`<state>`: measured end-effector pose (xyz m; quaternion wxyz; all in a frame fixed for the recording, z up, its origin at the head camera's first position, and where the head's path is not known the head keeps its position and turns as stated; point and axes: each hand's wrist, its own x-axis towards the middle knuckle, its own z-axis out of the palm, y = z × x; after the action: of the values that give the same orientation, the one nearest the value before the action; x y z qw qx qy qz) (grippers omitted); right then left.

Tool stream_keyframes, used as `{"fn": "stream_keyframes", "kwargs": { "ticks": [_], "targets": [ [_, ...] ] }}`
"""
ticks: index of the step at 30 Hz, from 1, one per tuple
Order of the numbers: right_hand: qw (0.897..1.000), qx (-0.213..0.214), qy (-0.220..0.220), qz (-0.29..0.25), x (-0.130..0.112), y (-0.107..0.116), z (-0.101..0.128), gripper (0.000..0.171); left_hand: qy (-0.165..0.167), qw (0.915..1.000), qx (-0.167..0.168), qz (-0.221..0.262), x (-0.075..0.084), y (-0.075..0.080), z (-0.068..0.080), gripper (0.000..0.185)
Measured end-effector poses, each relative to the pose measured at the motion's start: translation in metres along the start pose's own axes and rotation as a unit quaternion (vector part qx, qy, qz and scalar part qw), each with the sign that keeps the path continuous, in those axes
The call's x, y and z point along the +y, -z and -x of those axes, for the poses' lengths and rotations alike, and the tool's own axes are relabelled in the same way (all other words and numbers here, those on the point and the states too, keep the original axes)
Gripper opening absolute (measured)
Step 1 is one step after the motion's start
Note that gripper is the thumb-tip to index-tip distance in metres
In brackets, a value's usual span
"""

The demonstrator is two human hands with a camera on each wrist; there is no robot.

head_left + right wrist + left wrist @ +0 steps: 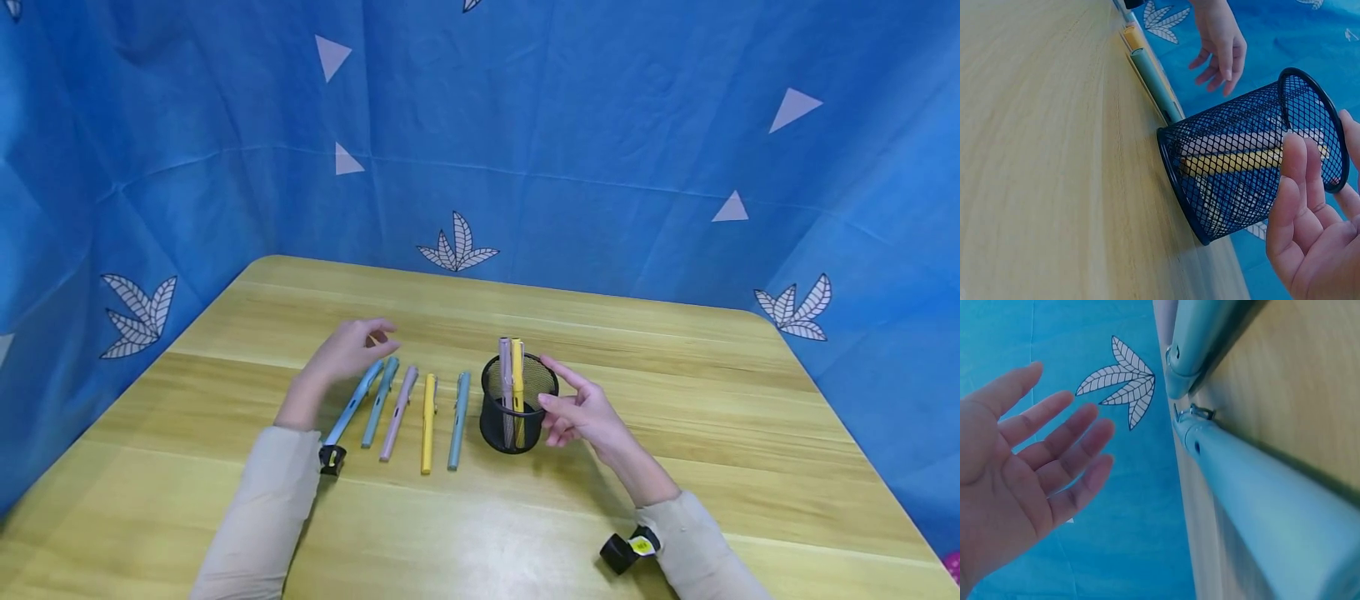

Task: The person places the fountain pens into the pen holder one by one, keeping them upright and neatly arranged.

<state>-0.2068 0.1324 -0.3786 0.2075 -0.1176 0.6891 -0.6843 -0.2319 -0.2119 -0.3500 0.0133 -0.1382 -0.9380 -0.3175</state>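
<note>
- While both forearms reach forward over the wooden table (675, 375), the left hand (347, 350) hovers above the far ends of the pens, palm down, fingers loosely spread and holding nothing; the left wrist view shows its fingers (1054, 434) straight and relaxed against the blue cloth.
- The right hand (581, 412) sits just beside the black mesh pen cup (517, 404), fingers extended toward its wall and rim without curling round it; in the right wrist view the fingertips (1294, 162) lie at the mesh near the rim, though I cannot tell whether they press on it.
- The cup is a round cylinder of open wire mesh, standing upright on the table near its middle, with a pink pen (506, 375) and a yellow pen (517, 375) upright inside it.
- Five slim, smooth pens lie in a row left of the cup: a light blue pen (352, 404), a teal pen (380, 402), a pink pen on the table (397, 414), a yellow pen on the table (428, 422) and a blue-grey pen (458, 421).
- The tabletop is pale wood with visible grain and rounded corners; a blue backdrop (600, 125) printed with leaves and triangles surrounds it.
</note>
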Motion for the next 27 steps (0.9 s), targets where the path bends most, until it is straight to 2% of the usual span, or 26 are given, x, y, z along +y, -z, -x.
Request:
{"fn": "stream_keyframes", "kwargs": {
  "ticks": [4,16,27],
  "targets": [
    [1.000,0.000,0.000,0.000,0.000,0.000,0.000,0.066,0.002,0.9998,-0.020,-0.003,-0.004,0.002,0.001,0.038],
    [1.000,-0.001,0.002,0.001,0.001,0.000,0.000,0.066,0.039,0.9965,-0.073,-0.013,-0.014,0.005,0.006,0.042],
    [1.000,-0.005,0.006,-0.005,0.001,0.000,0.000,0.066,0.094,0.9847,-0.147,-0.006,-0.017,0.008,0.011,0.047]
  ]
}}
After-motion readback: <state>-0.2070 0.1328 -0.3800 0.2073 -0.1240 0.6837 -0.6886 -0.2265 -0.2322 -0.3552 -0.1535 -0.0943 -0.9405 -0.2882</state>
